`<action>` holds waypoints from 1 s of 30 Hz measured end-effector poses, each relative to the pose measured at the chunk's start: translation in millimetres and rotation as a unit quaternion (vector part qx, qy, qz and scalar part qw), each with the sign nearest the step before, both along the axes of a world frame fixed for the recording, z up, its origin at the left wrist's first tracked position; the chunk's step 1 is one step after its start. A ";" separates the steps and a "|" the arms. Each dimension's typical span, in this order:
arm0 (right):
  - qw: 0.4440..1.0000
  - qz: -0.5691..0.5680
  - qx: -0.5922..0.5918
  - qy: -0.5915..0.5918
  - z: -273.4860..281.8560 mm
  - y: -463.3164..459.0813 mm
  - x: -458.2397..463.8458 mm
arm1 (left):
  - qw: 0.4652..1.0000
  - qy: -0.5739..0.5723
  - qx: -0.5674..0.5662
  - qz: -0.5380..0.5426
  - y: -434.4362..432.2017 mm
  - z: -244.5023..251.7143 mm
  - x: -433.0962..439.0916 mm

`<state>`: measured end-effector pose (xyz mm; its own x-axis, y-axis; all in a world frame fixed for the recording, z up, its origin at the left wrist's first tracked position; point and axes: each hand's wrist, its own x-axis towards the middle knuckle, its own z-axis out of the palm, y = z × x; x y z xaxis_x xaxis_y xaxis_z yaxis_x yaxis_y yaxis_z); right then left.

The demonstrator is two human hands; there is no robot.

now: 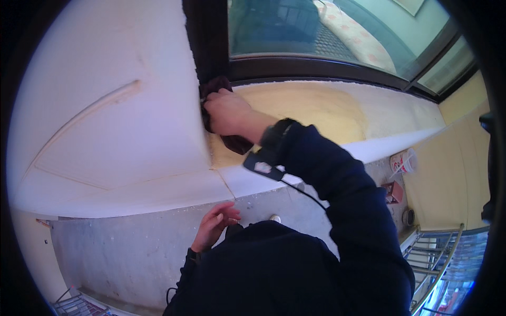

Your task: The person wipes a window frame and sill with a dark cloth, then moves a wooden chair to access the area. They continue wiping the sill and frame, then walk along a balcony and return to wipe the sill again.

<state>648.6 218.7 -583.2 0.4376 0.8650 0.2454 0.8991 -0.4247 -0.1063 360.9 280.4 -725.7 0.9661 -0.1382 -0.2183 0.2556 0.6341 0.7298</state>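
Note:
My right hand [227, 112] presses a dark maroon cloth [237, 145] into the corner where the window sill meets the white side wall [166, 118]. Part of the cloth sticks out above my fingers, and another part hangs below my wrist onto the sill. Around it, the sill [300, 106] is yellowish and looks damp, with a paler stretch farther right. The dark window frame [209, 43] rises just beyond the cloth. Low in front of my body, my left hand [213, 225] has its fingers loosely bent and apart, with nothing seen in it.
Behind the glass pane [272, 31] lies a patterned fabric [352, 31]. Over on the right, a white bucket [402, 161], a reddish-brown stool [392, 192] and a round pot [408, 217] stand along the yellow wall [446, 177]. Metal railings [438, 256] edge the concrete floor [130, 252]. A cable [302, 191] runs along my right sleeve.

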 end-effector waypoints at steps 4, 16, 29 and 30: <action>0.992 -0.071 0.106 -0.018 -21.7 -102.3 62.7 | 0.999 0.007 0.017 -0.046 -5.6 8.1 24.4; 0.987 -0.132 0.092 -0.013 -19.2 -170.9 68.1 | 0.998 0.046 0.024 0.040 4.0 8.1 -20.6; 0.965 -0.096 0.243 0.013 -45.4 -144.6 15.5 | 0.990 0.015 0.047 -0.131 -20.8 11.7 42.7; 0.961 -0.185 0.197 0.057 -40.5 -188.9 34.3 | 0.990 0.015 0.050 -0.134 -23.4 10.0 43.9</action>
